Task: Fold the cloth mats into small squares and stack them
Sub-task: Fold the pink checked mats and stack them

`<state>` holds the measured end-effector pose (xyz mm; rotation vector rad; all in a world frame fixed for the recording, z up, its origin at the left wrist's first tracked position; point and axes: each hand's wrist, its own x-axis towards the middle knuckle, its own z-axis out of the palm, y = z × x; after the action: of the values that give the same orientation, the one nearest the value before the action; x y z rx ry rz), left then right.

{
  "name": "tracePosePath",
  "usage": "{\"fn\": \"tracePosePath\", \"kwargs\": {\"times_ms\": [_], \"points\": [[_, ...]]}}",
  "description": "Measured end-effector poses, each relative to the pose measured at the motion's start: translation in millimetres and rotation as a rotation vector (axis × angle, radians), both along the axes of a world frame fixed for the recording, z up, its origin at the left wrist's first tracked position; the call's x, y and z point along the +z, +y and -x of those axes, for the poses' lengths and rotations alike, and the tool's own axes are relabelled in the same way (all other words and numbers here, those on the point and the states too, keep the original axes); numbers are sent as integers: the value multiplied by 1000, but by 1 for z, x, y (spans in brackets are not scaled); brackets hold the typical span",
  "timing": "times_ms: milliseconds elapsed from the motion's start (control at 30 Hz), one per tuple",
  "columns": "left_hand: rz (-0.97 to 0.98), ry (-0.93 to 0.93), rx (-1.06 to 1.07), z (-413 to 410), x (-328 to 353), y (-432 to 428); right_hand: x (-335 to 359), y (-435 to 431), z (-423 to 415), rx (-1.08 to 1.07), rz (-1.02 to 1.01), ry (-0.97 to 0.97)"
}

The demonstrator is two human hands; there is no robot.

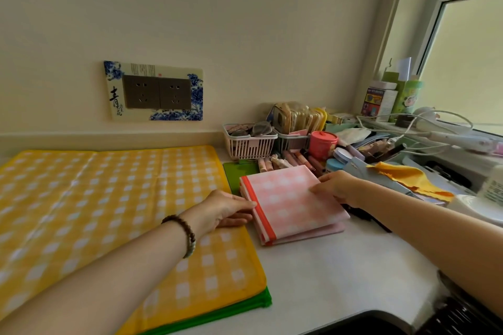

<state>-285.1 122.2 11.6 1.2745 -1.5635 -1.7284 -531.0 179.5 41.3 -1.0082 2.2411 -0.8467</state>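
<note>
Left hand (226, 208) rests on yellow mat (109, 212), fingers together against folded pink mat (288, 201) on counter (340, 275); right hand (337, 186) pinches its right edge; pink basket (250, 144) holds glasses (253, 129); second basket (292, 142) holds packets (299, 117).

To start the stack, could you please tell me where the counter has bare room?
Bare counter lies in front of the folded pink mat, right of the yellow mat. Behind it, baskets and cosmetics crowd together.

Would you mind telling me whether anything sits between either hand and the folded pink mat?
Nothing visible: the left hand touches the pink mat at its orange edge, the right hand grips its far side.
</note>
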Motion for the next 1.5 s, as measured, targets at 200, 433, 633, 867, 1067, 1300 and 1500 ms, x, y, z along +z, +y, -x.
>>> {"fn": "tracePosePath", "kwargs": {"times_ms": [200,433,633,867,1067,1300,1500], "points": [[19,-65,1,-2,1,-1,1,5,-2,22,-45,25],[47,-80,4,-3,-1,-2,1,5,-1,42,-83,95],[66,-90,13,-3,-2,-2,3,5,-3,47,-117,135],[59,-46,16,-8,-2,-2,9,9,-1,39,-95,132],[137,-25,1,-30,0,-2,39,14,-31,194,56,213],[310,-66,20,-87,11,-15,63,3,-93,380,130,120],[454,-265,8,-165,-3,-23,27,-17,-163,546,107,43]]}}
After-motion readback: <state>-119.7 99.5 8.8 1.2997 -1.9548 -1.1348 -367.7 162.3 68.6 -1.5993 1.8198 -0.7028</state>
